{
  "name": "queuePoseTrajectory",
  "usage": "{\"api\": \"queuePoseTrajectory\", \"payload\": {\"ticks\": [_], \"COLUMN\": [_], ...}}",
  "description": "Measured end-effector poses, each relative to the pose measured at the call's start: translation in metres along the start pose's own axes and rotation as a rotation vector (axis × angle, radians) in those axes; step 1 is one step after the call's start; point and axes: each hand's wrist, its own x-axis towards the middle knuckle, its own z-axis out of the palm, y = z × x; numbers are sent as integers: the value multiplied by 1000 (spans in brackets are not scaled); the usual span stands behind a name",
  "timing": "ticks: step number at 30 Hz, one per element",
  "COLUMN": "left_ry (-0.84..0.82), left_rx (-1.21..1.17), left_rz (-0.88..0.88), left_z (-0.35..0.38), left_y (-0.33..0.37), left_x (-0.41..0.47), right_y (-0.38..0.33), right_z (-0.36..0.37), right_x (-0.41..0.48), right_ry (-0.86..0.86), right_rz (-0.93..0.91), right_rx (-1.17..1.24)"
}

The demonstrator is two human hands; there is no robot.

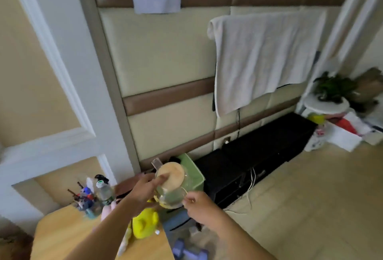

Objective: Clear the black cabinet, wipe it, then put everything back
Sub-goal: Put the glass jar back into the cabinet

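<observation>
Holding a glass jug (175, 195) up in the air, both hands are close together with only the jug between them. The left hand (145, 192) wraps round the side of the jug, and its thumb lies on the round wooden lid (173, 173). The right hand (199, 205) grips the jug's clear handle at its other side. The picture is a bit blurry, so the fingers are hard to see one by one.

The black cabinet (259, 152) sits low on the floor, past the right hand and off to its right, along the padded wall. A green box (193, 169) stands just behind the jug, at the near end of the cabinet. High above the right hand hangs a white towel (263, 56). Under the left arm is a wooden table (68, 237) with a yellow toy (145, 225) on it. A plastic bottle (103, 192) stands to the left of the left hand.
</observation>
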Motion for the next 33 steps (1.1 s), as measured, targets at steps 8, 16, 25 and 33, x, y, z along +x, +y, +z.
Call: {"api": "queuePoseTrajectory", "payload": {"ticks": [8, 16, 25, 33], "left_ry": [-323, -588, -658, -613], "left_rx": [181, 359, 441, 372], "left_rz": [61, 89, 72, 94], "left_z": [140, 224, 293, 402], "left_y": [48, 65, 53, 65], "left_x": [37, 43, 37, 47], "right_y": [49, 85, 134, 198], "right_z": [-103, -136, -157, -262], "right_x": [-57, -106, -129, -138], "right_ry": [336, 603, 716, 690], "right_rz": [127, 202, 279, 233], "right_rx": [144, 277, 410, 305]}}
